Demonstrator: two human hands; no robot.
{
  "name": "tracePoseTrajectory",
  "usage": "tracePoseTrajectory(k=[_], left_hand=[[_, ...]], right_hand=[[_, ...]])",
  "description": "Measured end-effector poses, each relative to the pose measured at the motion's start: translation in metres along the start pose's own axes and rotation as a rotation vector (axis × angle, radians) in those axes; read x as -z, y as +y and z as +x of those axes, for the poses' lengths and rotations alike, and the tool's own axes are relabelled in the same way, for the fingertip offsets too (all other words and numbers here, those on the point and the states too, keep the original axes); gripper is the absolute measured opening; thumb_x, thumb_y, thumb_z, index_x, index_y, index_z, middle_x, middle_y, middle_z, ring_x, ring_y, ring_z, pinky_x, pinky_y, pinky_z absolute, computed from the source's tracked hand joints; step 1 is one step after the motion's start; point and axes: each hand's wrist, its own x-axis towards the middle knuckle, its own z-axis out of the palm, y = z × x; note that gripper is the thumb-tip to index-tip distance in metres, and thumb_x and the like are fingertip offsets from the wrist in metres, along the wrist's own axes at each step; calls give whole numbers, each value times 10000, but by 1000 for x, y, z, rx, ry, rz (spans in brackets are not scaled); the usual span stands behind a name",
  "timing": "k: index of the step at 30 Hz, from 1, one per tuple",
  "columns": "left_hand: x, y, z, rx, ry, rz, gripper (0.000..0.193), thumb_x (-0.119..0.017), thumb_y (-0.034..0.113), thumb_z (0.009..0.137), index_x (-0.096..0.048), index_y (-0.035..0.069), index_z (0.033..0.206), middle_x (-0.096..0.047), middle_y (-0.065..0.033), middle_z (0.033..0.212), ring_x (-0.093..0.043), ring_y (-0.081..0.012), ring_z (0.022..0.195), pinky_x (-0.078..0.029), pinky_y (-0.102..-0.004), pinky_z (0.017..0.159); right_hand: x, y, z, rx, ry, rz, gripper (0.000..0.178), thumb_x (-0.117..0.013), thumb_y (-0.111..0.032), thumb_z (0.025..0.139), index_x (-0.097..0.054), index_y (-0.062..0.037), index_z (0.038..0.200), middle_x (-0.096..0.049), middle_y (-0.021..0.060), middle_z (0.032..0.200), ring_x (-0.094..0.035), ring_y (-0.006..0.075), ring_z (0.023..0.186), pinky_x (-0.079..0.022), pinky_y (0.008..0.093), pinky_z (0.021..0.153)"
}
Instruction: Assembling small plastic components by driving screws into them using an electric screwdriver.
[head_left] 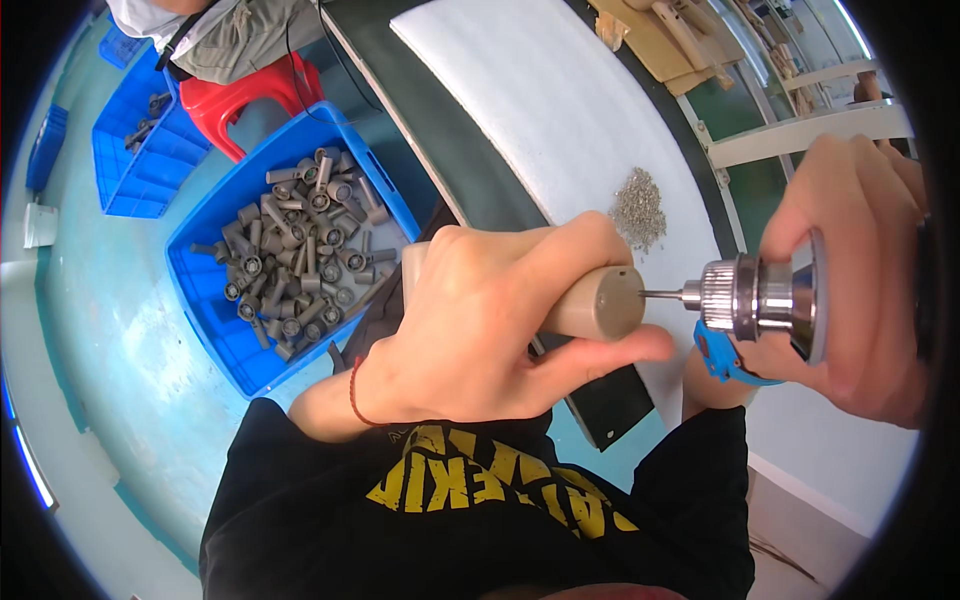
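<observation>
My left hand (475, 320) is wrapped round a tan plastic cylinder-shaped part (608, 304); its flat end faces right, and a paler piece of it shows behind the hand. In my right hand (865, 270) is a powered screwdriver (745, 298) with a ribbed chrome collar. Its thin bit reaches left to the end face of the tan part, near a small hole; whether a screw sits there is too small to tell. A heap of tiny metal screws (638, 208) lies just beyond the hands on a white foam sheet (530, 90).
A blue bin (215, 340) full of grey-brown plastic parts (300, 240) stands on the left. Behind it are a red stool (215, 105) with a seated person (255, 40) and another blue bin (150, 175). Cardboard (665, 45) lies at the far right of the dark-edged bench.
</observation>
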Motion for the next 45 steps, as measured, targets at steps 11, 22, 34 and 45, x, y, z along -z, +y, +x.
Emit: tracePoseTrajectory(k=[11,22,34,45], left_hand=[[7,-2,60,-25,-73,108,335,-747,338,822,-557,104,969,-593,-65,656,-621,-293,592,-446,-382,509],[6,-120,318,-606,-113,1066,286,-667,67,715,-628,142,987,-551,-62,997,-500,-273,1031,-416,-383,870],[25,-346,530,32,495,1563,308,-530,266,906,-578,155,1189,-537,-128,1243,-583,-341,1019,-473,-474,767],[-69,-206,442,-255,-39,928,400,-673,384,803,-665,109,1094,-618,-193,1142,-585,-388,1073,-494,-461,896]], right_hand=[[52,-62,-1,480,-216,12,218,-525,-253,970,-454,-79,861,-498,8,531,-468,87,423,-392,211,374],[133,-123,-17,632,5,-3,225,-431,-320,1006,-413,-107,936,-476,-20,535,-480,117,435,-473,343,726],[156,-122,6,680,171,-23,200,-504,-218,975,-407,-59,903,-516,52,525,-499,138,383,-496,287,401],[163,-135,-18,485,234,57,175,-461,-222,978,-418,-56,943,-512,32,541,-487,115,399,-481,289,422]])
